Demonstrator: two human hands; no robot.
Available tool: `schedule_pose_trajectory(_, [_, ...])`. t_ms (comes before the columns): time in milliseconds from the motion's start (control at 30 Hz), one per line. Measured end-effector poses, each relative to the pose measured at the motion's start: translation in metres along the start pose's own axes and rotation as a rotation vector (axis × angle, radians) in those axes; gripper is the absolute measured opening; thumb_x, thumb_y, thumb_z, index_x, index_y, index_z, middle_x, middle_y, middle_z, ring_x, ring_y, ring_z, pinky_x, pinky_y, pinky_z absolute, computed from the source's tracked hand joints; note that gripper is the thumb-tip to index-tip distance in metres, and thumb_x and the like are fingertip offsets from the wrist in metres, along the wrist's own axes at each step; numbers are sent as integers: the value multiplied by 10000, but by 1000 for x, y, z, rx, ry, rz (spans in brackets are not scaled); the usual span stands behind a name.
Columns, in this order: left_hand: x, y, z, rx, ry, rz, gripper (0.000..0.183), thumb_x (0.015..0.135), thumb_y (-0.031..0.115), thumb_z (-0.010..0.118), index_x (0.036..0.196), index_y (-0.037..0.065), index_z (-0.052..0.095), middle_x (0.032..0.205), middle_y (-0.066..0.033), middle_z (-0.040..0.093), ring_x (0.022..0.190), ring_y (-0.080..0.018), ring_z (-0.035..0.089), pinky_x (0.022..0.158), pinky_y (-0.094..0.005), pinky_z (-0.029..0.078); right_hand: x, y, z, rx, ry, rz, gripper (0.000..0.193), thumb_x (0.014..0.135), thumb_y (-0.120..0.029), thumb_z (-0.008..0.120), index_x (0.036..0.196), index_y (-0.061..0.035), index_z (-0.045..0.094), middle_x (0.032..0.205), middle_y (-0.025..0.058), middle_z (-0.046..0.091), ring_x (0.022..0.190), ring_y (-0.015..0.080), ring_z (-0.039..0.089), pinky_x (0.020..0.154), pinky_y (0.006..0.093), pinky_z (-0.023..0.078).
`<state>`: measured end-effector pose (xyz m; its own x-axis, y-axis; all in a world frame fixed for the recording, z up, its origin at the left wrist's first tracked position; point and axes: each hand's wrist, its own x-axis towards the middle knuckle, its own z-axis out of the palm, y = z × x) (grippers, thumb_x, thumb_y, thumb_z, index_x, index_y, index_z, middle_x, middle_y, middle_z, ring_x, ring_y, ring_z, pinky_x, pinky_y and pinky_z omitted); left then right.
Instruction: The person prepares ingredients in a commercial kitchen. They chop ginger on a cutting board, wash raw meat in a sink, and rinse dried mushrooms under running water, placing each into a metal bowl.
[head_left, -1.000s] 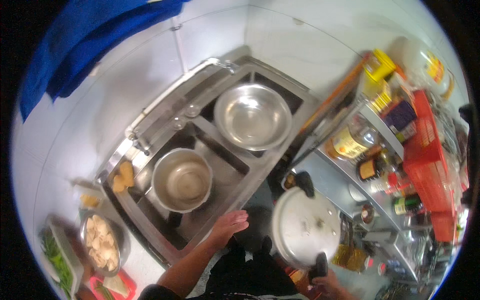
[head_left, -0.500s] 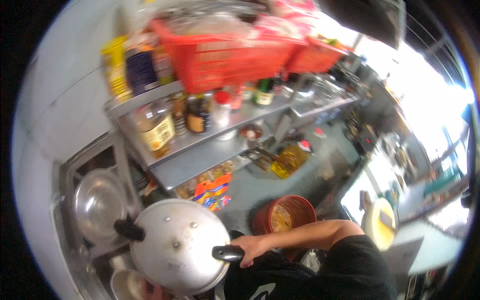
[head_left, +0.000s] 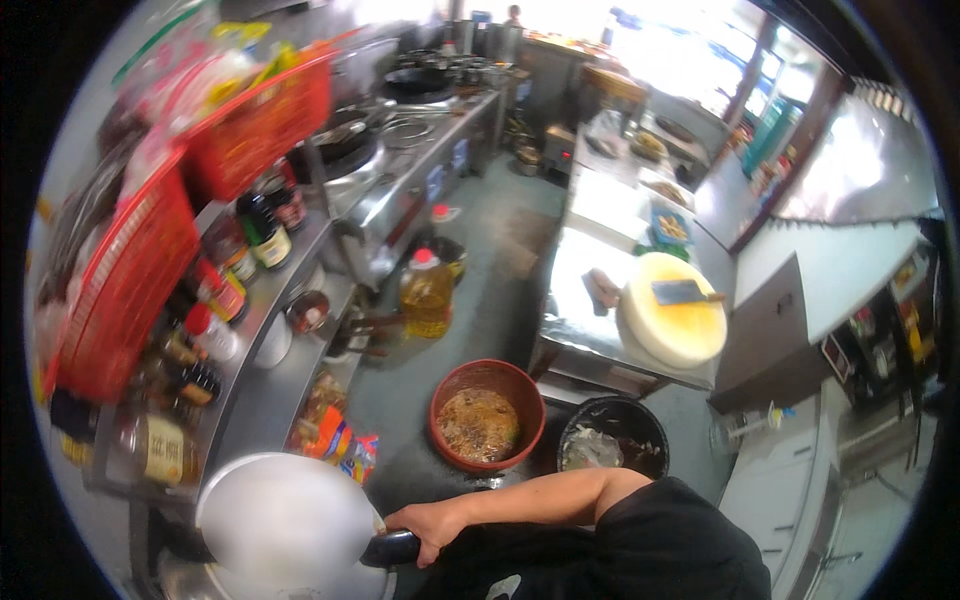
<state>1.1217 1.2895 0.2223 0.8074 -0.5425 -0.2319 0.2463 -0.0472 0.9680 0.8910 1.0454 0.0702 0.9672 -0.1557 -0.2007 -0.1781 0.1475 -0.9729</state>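
Observation:
At the lower left is a silver pressure cooker [head_left: 285, 520], its lid smeared to a pale blur. My right hand [head_left: 428, 528] is closed around the black handle [head_left: 392, 548] on the cooker's right side, the forearm reaching across from a black sleeve. Another dark handle [head_left: 180, 540] sticks out on the opposite side. My left hand does not show; the cooker fills that corner. Just beyond the cooker, a reddish-brown bucket [head_left: 440, 425] of brownish food scraps stands on the floor.
To the left, a metal shelf [head_left: 255, 375] holds bottles and red baskets [head_left: 125, 285]. A black tub [head_left: 655, 465] sits beside the bucket. On the steel table [head_left: 590, 335], a cleaver [head_left: 682, 292] lies on a round yellow chopping block [head_left: 660, 340]. An oil jug [head_left: 427, 300] stands on the floor.
The view has swung right, bringing the table and black tub into fuller sight. The cooker now sits lower and further left in view. My right hand keeps its hold on the handle.

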Motion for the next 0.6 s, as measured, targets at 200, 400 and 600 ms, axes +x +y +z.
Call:
schedule_pose_trajectory(200, [44, -56, 58, 582, -499, 519, 382, 959, -31, 566, 1325, -140, 549, 1403, -296, 517, 1186, -354, 592, 991, -424, 491, -135, 3, -30, 136, 223, 70, 748, 687, -117, 829, 1351, 14, 511, 1057, 141, 647, 950, 226, 649, 813, 341, 546])
schedule_pose_trajectory(400, [41, -88, 158, 26, -558, -288, 564, 909, -92, 591, 1454, -18, 467, 1408, -157, 546, 1195, -281, 568, 903, -361, 516, -245, 10, 13, 109, 623, 94, 630, 739, -44, 803, 1309, -6, 539, 862, 72, 657, 684, 141, 650, 643, 296, 553])
schedule_pose_trajectory(600, [-13, -117, 249, -144, -1062, -324, 490, 915, -44, 548, 1398, -59, 471, 1324, -194, 599, 1168, -283, 624, 996, -395, 529, -327, 9, 83, 299, 936, 100, 556, 768, -3, 771, 1274, 2, 540, 834, 70, 658, 667, 141, 662, 588, 280, 558])
